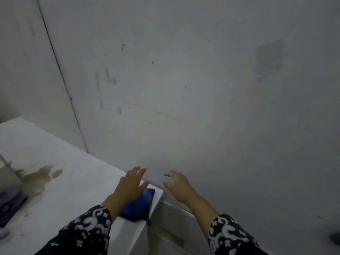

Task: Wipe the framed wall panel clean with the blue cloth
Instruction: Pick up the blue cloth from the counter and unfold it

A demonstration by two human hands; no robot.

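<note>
left hand hovers with fingers spread and relaxed over the blue cloth, which lies on the white ledge at six o'clock. right hand at its three o'clock, loosely open, holding nothing, near the grey wall.

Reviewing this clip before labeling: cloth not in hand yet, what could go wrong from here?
1. The blue cloth lies at the corner edge of the white ledge, partly under the left hand; a sloppy grab could push it off.
2. A brownish stain marks the ledge; dragging the cloth through it could smear dirt onto the wall.
3. The right hand hovers empty with its fingers spread; no framed panel is visible, so the wrong patch may get wiped.
</note>
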